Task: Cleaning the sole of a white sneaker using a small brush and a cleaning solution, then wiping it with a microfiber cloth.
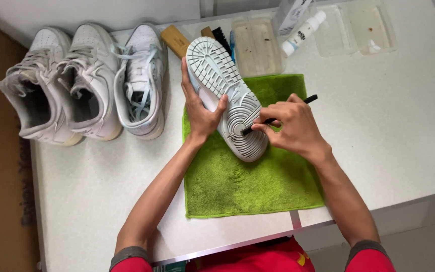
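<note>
— Where was the shoe?

— The white sneaker with the grey grooved sole [226,95] lay sole-up over the green fluffy cloth [247,176] on the white tabletop [393,131]. The left hand [200,112] clasped its side, fingers wrapped on the edge. The right hand [292,126] pinched a thin black pick [278,115], tip in the tread.

— Any risk?

— I'd judge the tip could skid from a groove and jab the left thumb, if pressed hard.

— Packages?

— A white squeeze bottle with a dark label [303,26] lay at the far edge, against a pale upright box [290,12], between clear plastic trays [354,27]. Three white sneakers [84,80] stood left.
</note>
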